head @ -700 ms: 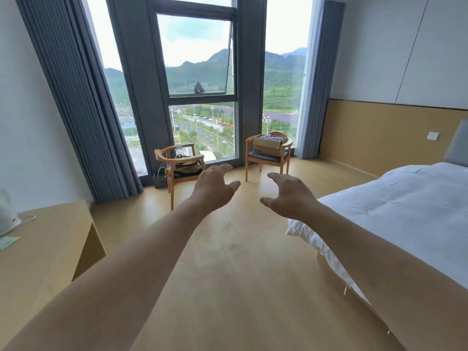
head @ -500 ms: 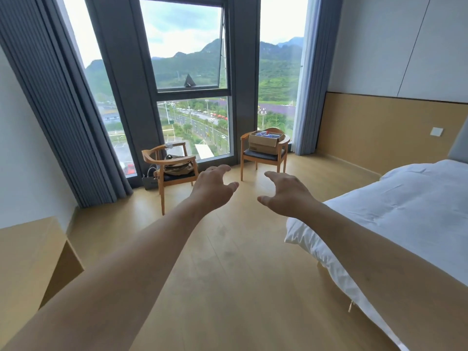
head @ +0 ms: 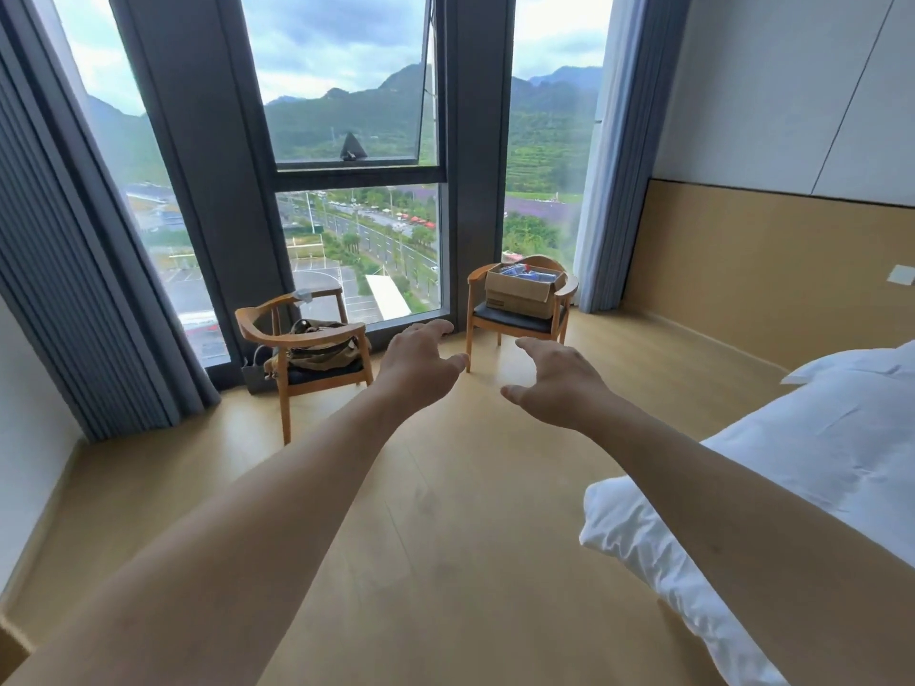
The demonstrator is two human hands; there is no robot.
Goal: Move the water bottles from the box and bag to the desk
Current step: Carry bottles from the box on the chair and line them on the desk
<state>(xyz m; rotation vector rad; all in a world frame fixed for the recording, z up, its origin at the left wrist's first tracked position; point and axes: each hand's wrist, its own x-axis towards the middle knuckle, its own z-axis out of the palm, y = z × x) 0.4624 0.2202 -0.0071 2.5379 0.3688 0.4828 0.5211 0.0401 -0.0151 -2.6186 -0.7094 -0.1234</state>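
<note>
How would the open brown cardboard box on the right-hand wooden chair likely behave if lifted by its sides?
The open brown cardboard box looks filled, so probably heavy. Its raised flaps likely flex, and the walls may bow. It probably slides easily off the dark seat of the right-hand wooden chair.

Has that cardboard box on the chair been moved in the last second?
No. The box sits on the same chair by the window as before; only the camera has come closer.

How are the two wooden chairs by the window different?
The left chair holds a floppy tan bag; the right chair holds a stiff cardboard box, open on top. The left chair shows its curved back toward us; the right chair faces us, seat forward. The left chair looks nearer than the right one. Both are the same wooden style with dark seats, standing on the floor by the window.
</note>
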